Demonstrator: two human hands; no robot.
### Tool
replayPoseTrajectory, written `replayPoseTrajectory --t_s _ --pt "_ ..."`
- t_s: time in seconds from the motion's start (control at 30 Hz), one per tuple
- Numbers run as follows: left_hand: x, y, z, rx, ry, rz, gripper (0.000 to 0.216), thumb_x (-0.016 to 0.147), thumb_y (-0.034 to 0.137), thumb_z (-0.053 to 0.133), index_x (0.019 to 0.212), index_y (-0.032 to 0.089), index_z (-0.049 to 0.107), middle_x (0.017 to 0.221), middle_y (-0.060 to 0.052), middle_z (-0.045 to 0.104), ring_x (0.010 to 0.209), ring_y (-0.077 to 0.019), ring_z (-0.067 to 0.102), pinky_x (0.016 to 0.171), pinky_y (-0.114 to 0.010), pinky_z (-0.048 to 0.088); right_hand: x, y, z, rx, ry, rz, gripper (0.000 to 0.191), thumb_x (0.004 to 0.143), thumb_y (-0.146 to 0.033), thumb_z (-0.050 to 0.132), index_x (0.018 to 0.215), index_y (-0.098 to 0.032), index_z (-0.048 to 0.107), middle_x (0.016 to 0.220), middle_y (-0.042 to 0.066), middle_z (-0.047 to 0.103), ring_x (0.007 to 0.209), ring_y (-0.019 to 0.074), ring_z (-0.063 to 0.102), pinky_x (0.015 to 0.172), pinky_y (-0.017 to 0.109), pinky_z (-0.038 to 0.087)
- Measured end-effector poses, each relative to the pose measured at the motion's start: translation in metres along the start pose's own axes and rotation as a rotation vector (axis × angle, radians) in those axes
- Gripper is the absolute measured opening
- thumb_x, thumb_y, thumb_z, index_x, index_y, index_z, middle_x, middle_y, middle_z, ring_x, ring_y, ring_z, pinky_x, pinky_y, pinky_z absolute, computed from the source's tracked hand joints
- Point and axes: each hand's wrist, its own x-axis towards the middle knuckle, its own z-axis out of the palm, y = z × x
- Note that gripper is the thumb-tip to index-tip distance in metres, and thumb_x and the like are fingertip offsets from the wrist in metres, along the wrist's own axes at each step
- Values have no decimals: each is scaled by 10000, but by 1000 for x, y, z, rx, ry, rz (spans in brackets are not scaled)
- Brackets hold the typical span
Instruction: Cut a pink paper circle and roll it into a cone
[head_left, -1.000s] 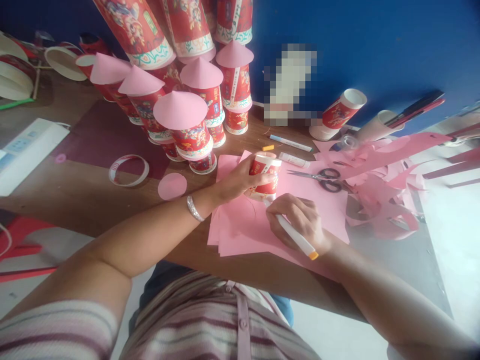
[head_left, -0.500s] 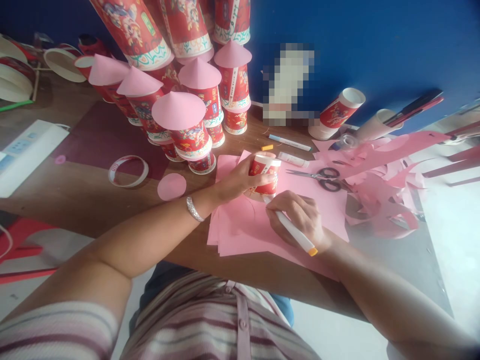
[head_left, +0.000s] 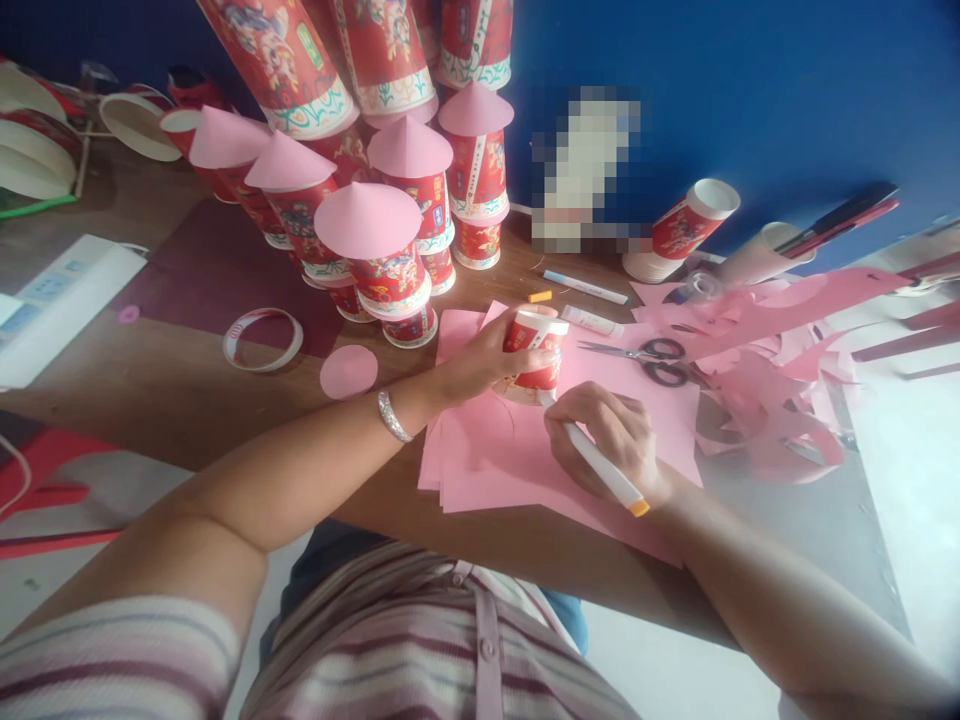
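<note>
My left hand [head_left: 491,358] is wrapped round a red and white paper cup [head_left: 541,350], which stands on a stack of pink paper [head_left: 495,470]. My right hand [head_left: 604,435] grips a white marker [head_left: 611,470] with an orange end; its tip is close to the cup's lower edge, and whether it touches cup or paper I cannot tell. A faint curved line shows on the paper below the cup. Just right of the cup lie open scissors [head_left: 652,358]. Behind them are a white tube [head_left: 592,321], a small orange cap [head_left: 540,296] and a blue-grey marker [head_left: 585,287].
Red cup towers with pink cone tops [head_left: 367,222] rise at the back left. A pink disc [head_left: 349,371] and a paper ring [head_left: 262,339] lie left of my arm. Pink scraps [head_left: 787,380] pile up at right, near a pen-filled cup [head_left: 757,255] and another red cup [head_left: 686,222].
The view has shifted slightly, moving everything a little to the right. My right hand and the marker have moved slightly right along the cup's lower edge; the left hand keeps its hold.
</note>
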Motion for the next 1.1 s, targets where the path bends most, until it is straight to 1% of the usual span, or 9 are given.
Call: replayPoseTrajectory --t_s 0.23,0.5,0.67,0.77,0.9,1.1 --pt "0 -2 -1 8 -6 10 674 782 432 878 1354 201 607 1248 -98 673 1118 -240 648 950 -380 537 0 0 -1 -2 -11 -10 200 945 -37 588 978 -228 538 755 -25 627 573 112 576 521 229 463" --pt "0 -2 -1 -23 2 -1 708 773 414 896 1369 189 585 1204 -82 673 1066 -210 647 921 -354 545 1 0 -1 5 -9 -9 200 931 -31 592 961 -225 554 750 -31 628 570 111 581 518 228 474" --pt "0 -3 -1 -8 -7 9 639 800 413 870 1341 210 596 1193 -80 684 1064 -220 659 924 -372 545 3 0 -1 3 -7 -15 202 939 -27 584 960 -226 557 746 -30 631 565 108 573 516 227 481" --pt "-1 -2 -1 4 -4 10 634 806 403 854 1348 206 591 1191 -83 689 1063 -223 663 928 -381 544 4 0 -1 3 -1 -24 212 935 -13 586 951 -222 556 744 -26 636 562 106 582 518 228 485" --pt "-1 1 0 16 -12 3 635 810 398 840 1356 204 579 1211 -92 694 1056 -222 667 902 -366 542 4 1 1 1 0 -26 201 954 -27 588 956 -226 558 752 -27 643 553 107 588 502 235 477" --pt "1 -1 0 19 -23 36 648 799 419 859 1335 184 581 1143 -90 707 1015 -217 672 867 -347 537 3 3 2 6 13 -22 191 948 -39 599 976 -226 576 764 -29 658 577 109 604 529 228 492"
